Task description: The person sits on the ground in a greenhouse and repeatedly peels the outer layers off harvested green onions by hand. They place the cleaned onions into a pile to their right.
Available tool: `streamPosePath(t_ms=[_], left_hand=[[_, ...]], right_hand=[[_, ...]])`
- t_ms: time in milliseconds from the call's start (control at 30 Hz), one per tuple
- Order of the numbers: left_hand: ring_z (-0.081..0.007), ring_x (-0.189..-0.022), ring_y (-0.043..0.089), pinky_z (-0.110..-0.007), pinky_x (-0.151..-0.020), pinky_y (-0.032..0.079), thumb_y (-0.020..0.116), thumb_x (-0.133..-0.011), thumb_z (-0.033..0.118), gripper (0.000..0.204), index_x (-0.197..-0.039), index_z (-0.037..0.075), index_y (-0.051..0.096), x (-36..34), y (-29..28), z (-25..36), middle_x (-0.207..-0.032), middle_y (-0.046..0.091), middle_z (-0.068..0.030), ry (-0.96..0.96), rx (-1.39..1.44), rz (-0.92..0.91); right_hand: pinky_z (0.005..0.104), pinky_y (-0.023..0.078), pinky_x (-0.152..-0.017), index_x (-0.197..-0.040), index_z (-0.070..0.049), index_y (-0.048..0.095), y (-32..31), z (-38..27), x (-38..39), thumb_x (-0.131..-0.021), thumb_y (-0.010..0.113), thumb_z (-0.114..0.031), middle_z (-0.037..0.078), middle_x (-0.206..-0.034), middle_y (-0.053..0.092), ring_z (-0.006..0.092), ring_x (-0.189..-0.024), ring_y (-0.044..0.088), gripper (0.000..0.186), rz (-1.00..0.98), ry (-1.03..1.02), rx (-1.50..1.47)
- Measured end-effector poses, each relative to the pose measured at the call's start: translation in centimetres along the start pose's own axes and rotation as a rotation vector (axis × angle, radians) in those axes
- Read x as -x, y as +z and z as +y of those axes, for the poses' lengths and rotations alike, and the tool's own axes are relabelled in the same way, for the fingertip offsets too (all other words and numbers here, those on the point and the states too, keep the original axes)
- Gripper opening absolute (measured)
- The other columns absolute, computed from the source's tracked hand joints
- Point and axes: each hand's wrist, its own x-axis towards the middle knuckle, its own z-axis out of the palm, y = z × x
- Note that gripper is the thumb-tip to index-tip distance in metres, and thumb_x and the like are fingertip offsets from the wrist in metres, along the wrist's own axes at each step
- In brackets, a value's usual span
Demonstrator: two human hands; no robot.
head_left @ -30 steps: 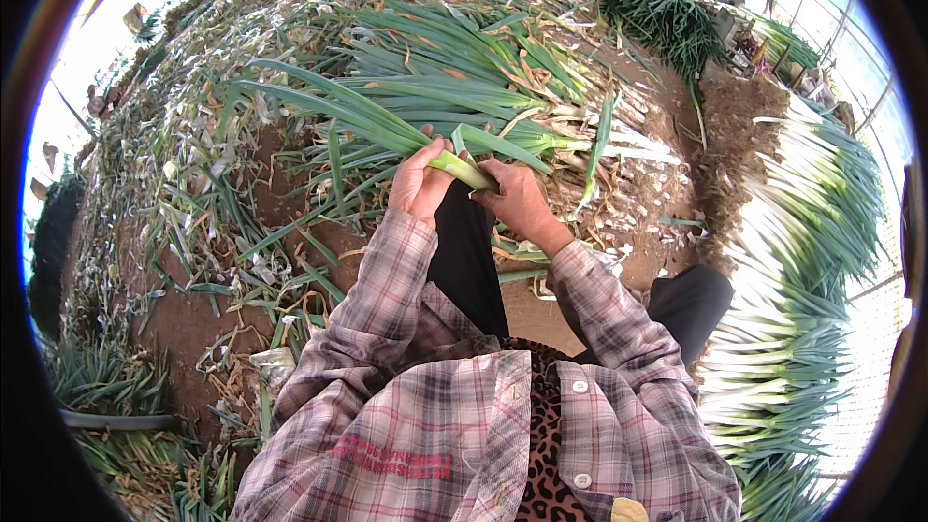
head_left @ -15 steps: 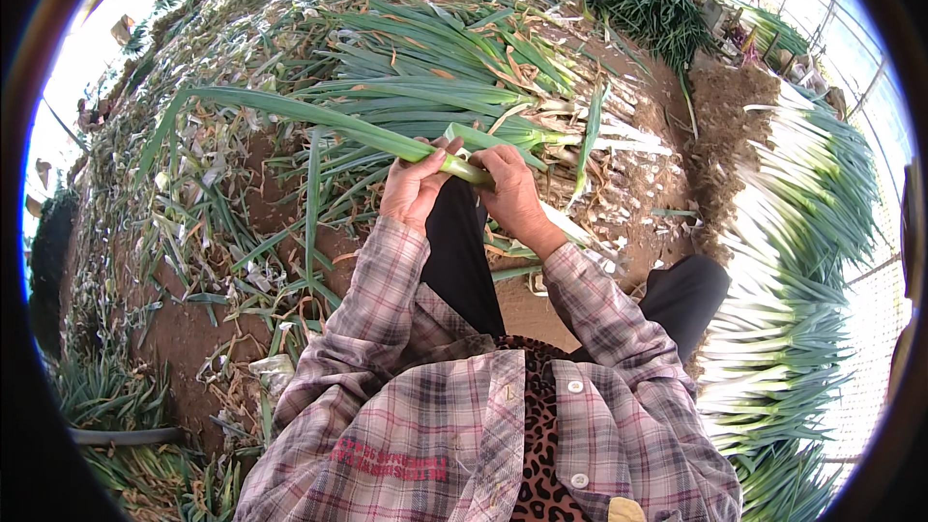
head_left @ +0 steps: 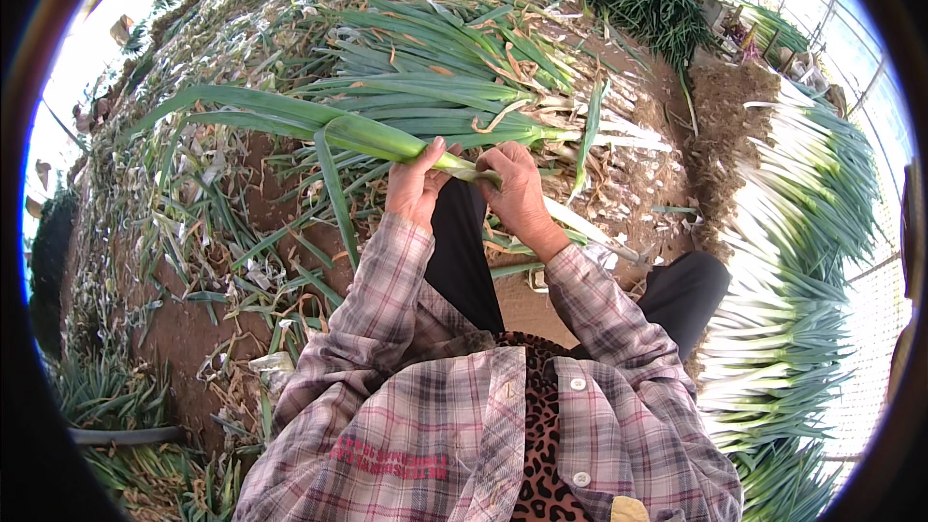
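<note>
One green onion [head_left: 372,138] lies across both my hands, its long green leaves reaching out to the left and its white stem running down to the right. My left hand [head_left: 416,186] is closed around the stem just below where the leaves fan out. Close beside it, my right hand [head_left: 515,191] pinches the stem with thumb and fingers; the exact spot under the fingertips is hidden. Beyond my hands a thick heap of green onions [head_left: 416,92] rests on the soil, leaves to the left and white ends to the right.
A long row of cleaned green onions [head_left: 773,300] runs along my right, white ends toward me. Another dark green bundle [head_left: 652,19] lies at the far right. Peeled leaf scraps [head_left: 222,174] litter the ground to the left. A dark pipe [head_left: 126,436] lies at lower left.
The onion has turned in my hands, so its leaves now spread wider and a broad green sheath shows. My right hand has shifted slightly; my left hand stays around the stem.
</note>
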Motion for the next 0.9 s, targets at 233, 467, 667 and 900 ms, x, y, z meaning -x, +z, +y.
streamPosePath(t_ms=[233, 467, 667, 900], left_hand=[[-0.0268, -0.084, 0.058, -0.038, -0.073, 0.051, 0.063, -0.072, 0.001, 0.022, -0.091, 0.001, 0.051, -0.5, -1.7, -0.9, -0.089, 0.056, -0.0106, -0.173, 0.144, 0.063], [-0.0191, -0.081, 0.057, -0.033, -0.074, 0.050, 0.062, -0.073, 0.001, 0.019, -0.089, 0.003, 0.053, 0.3, -0.8, -0.4, -0.085, 0.056, -0.0073, -0.116, -0.007, 0.016], [-0.0138, -0.075, 0.055, -0.029, -0.070, 0.050, 0.065, -0.072, 0.007, 0.021, -0.089, 0.005, 0.053, 0.4, -0.9, -0.7, -0.081, 0.055, -0.0029, -0.091, -0.034, 0.192], [-0.0208, -0.090, 0.054, -0.037, -0.082, 0.047, 0.060, -0.078, 0.014, 0.022, -0.095, 0.002, 0.052, 0.5, -0.7, -1.6, -0.096, 0.055, -0.0086, -0.390, 0.057, -0.009]], right_hand=[[0.0342, 0.041, -0.057, -0.073, -0.002, 0.049, 0.4, 0.8, 0.3, -0.060, 0.060, 0.006, 0.012, -0.069, 0.049, 0.0288, -0.064, 0.051, 0.019, -0.049, 0.082, -0.238], [0.0313, 0.042, -0.059, -0.073, 0.001, 0.049, -0.2, 0.8, -0.5, -0.065, 0.059, 0.005, 0.013, -0.068, 0.053, 0.0263, -0.064, 0.053, 0.013, -0.095, 0.214, -0.331], [0.0290, 0.042, -0.055, -0.078, 0.001, 0.046, 0.0, 0.3, -0.3, -0.073, 0.056, 0.001, 0.011, -0.065, 0.053, 0.0211, -0.058, 0.052, 0.011, -0.001, 0.246, -0.330], [0.0259, 0.039, -0.051, -0.081, 0.000, 0.044, 0.8, 0.6, -0.7, -0.076, 0.054, -0.004, 0.006, -0.062, 0.049, 0.0112, -0.055, 0.044, 0.011, 0.162, 0.318, -0.337]])
